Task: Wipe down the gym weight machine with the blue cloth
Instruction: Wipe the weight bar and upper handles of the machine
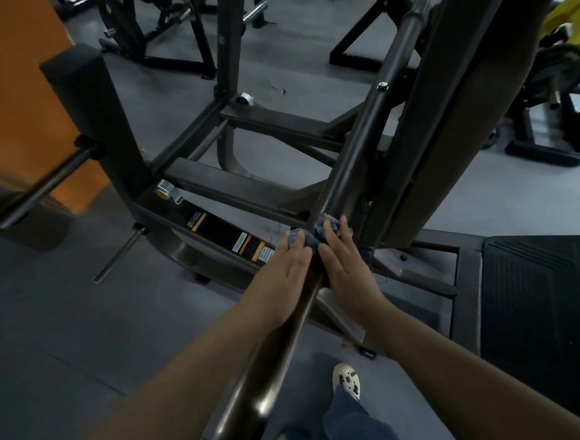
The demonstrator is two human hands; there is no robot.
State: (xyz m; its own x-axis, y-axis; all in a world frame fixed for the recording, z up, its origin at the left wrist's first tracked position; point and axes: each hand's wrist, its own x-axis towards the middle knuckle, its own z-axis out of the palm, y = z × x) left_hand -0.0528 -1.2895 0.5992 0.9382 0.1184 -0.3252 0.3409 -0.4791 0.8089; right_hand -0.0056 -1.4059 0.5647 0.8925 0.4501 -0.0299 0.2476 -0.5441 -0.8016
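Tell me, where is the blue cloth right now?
In the head view, just right of centre, the blue cloth is bunched around a dark sloping bar of the machine, between the left hand and right hand.

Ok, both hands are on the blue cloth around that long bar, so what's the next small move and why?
Probably slide the blue cloth farther up the bar, away from you. The left hand and right hand press it around the bar from both sides, low down near the frame joint, and a long stretch of bar lies beyond the cloth.
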